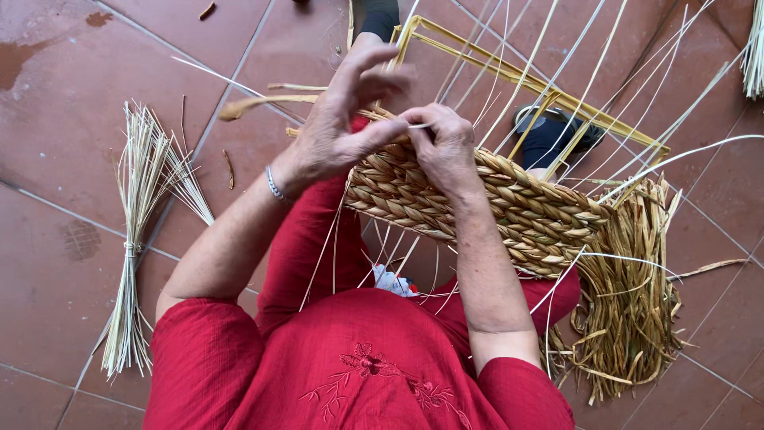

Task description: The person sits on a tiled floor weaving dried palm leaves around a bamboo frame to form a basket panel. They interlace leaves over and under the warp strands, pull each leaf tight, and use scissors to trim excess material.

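The left hand (338,119), fingers spread, and the right hand (442,143), pinching a thin pale strand (419,125), meet at the top edge of a half-woven basket (509,207) resting on red-clad legs. Loose straw (629,302) trails from its right end, above it stands a yellow frame (557,97). A tied bundle (139,231) lies on the tiled floor (56,143), well left.
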Available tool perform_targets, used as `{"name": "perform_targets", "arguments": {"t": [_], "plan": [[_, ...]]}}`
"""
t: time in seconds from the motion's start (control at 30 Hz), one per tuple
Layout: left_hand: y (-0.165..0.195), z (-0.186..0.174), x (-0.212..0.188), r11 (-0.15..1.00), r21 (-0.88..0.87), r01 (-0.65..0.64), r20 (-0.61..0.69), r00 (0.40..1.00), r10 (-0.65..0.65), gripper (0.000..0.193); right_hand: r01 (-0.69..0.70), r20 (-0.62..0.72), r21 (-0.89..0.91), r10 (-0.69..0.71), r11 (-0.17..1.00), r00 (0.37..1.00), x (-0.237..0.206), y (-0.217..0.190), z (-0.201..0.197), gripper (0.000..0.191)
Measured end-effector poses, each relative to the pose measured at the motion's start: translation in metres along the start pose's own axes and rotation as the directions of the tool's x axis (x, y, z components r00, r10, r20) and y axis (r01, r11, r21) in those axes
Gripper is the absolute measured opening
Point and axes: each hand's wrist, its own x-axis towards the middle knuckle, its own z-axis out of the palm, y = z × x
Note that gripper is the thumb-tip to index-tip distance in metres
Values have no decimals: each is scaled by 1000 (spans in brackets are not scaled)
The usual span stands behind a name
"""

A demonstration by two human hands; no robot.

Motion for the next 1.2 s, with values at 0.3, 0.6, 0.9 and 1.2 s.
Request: {"name": "perform_targets", "arguments": {"t": [0.3,0.6,0.9,1.2], "plan": [[-57,-44,-12,680,732,48,209,934,-291,23,-176,-165,31,178,984,970,0,10,21,8],[-54,-55,-13,505,847,-162,134,987,93,17,-177,-296,49,184,983,937,0,14,38,45],[-29,-32,-45,609,781,-140,194,981,-23,29,172,-235,-292,-245,941,941,-2,8,40,21],[33,-73,-30,440,896,51,17,989,-148,18,10,117,-42,-5,999,993,-1,-14,9,24]]}}
